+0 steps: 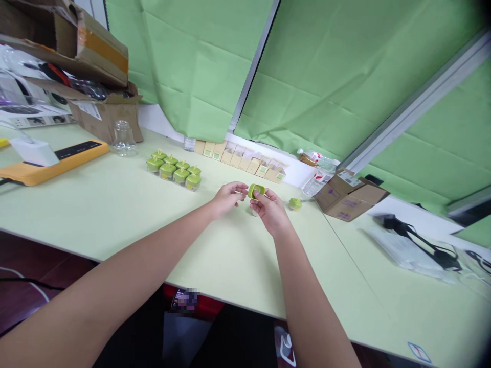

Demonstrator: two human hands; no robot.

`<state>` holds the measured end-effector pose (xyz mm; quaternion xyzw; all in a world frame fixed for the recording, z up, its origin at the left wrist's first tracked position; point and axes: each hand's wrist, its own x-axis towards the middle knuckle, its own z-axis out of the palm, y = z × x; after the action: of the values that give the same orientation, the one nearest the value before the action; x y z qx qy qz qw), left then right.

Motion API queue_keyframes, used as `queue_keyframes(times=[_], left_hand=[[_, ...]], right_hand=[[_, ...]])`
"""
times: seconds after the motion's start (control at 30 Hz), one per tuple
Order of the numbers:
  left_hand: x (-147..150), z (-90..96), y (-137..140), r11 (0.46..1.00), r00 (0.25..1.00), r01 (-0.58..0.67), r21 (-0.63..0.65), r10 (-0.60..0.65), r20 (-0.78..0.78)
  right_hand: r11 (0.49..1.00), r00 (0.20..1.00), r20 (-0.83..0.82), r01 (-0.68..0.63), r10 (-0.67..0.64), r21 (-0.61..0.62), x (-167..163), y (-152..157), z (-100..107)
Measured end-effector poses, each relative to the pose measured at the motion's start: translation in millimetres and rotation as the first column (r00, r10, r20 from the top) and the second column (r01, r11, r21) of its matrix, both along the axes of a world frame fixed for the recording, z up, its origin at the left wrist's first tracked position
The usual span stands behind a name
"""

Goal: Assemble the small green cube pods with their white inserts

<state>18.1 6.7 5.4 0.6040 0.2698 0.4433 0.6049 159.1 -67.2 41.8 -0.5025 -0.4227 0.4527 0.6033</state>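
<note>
Over the middle of the table, my right hand [268,209] grips a small green lid [252,190], its hollow underside turned towards me and the thumb pressed inside. My left hand [229,198] is just left of the lid, fingers apart and slightly curled, holding nothing I can see. A small clear object, partly hidden, shows beneath the right hand's fingers. To the left stand rows of small clear containers with green lids [180,175]. Another green-lidded container [295,204] sits alone to the right of my right hand.
Small tan boxes [238,157] line the wall. A clear jar [124,139] and an orange power strip [76,158] are at left, near stacked cardboard boxes [109,115]. Bottles [318,179] and a cardboard box [349,194] stand at back right; a black cable [418,237] lies beyond.
</note>
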Motion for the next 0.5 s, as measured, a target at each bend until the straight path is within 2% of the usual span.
queue_keyframes(times=[0.07,0.13,0.2,0.5], left_hand=[[0,-0.6,-5,0.978,0.997,-0.045,0.203,0.056,-0.047],[0,0.0,-12,0.903,0.992,-0.043,0.428,0.090,-0.091],[0,1.4,-19,0.835,0.988,-0.020,0.549,0.102,-0.119],[3,7.3,-28,0.821,0.976,-0.071,0.567,0.175,-0.132]], right_hand=[[0.999,0.998,0.044,0.034,-0.033,-0.021,4,1,-1],[0.999,0.995,0.097,-0.001,0.006,-0.047,5,0,-1],[0.996,0.989,0.125,-0.068,0.075,-0.066,5,-1,-1],[0.978,0.969,0.151,-0.184,0.198,-0.099,5,-5,0]])
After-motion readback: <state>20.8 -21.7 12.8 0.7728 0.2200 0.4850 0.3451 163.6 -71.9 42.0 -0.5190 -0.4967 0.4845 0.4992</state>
